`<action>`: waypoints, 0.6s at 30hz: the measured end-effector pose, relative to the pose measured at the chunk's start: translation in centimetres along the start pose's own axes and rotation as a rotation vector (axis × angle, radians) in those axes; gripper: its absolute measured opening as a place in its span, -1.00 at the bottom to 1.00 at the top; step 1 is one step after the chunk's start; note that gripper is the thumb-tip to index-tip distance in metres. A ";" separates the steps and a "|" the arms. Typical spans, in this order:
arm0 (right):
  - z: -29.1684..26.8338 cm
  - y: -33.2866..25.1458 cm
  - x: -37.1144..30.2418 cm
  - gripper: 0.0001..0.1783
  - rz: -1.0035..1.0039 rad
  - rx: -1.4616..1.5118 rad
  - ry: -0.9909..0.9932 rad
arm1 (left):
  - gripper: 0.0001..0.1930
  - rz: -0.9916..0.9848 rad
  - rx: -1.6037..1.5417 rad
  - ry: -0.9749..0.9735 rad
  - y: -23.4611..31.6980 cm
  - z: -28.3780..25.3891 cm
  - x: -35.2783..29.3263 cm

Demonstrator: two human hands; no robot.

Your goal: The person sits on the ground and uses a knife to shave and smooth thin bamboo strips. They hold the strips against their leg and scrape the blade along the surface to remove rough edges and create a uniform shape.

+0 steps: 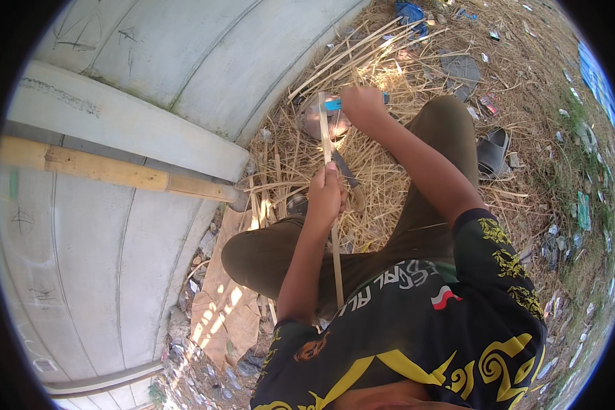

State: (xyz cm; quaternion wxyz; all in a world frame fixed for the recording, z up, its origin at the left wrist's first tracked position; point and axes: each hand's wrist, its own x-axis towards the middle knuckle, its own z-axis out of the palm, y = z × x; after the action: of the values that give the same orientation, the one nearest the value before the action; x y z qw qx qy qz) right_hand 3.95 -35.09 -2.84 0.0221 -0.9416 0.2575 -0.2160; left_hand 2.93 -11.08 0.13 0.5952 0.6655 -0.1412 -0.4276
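My left hand (326,196) is closed around a long pale strip (337,263) that looks like split bamboo or wood. The strip runs from my lap up past my fist, its upper end leaning slightly left. In my right hand (363,107), closed in a fist, is a slim blue tool (333,105). One blue end meets the strip near its top, and the other sticks out on the right of the fist. Whether it has a blade cannot be made out. Beneath the strip's upper end lies a round pinkish object (313,121), partly covered.
Pale strips (352,55) and shavings litter the ground between my bent legs. A concrete panel wall (205,75) and a bamboo pole (102,167) stand left. Brown cardboard (219,307) lies by my left knee, a dark sandal (492,152) beyond my right. Blue plastic (411,15) lies far off.
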 end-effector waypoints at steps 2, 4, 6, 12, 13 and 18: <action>-1.3 1.3 0.5 -0.88 -0.005 0.074 -0.026 | -0.65 -0.027 0.031 -0.009 -0.1 0.5 -0.7; -3.5 4.0 1.2 -0.84 0.361 0.089 -0.039 | -0.64 -0.031 0.063 -0.069 -0.8 0.9 -2.1; -5.2 5.1 1.3 -0.80 0.484 0.162 -0.049 | -0.63 -0.124 0.145 -0.146 -1.4 0.9 -3.2; -3.5 0.5 -1.9 -0.79 0.116 0.238 -0.155 | -0.72 -0.009 -0.108 -0.126 -0.5 -1.2 -0.4; -2.9 -0.5 -2.4 -0.79 0.047 0.214 -0.181 | -0.72 0.064 -0.110 -0.122 -0.4 -1.4 0.0; -1.4 -3.5 -3.3 -0.83 -0.144 0.134 -0.069 | -0.71 0.175 -0.081 0.007 -0.3 -2.5 0.2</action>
State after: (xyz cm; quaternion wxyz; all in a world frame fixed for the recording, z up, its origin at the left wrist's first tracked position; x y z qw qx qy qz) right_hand 2.46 -30.29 -2.39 0.0785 -0.9609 0.1732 -0.2011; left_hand 4.74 -9.47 -0.40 0.6573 0.6274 -0.1795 -0.3770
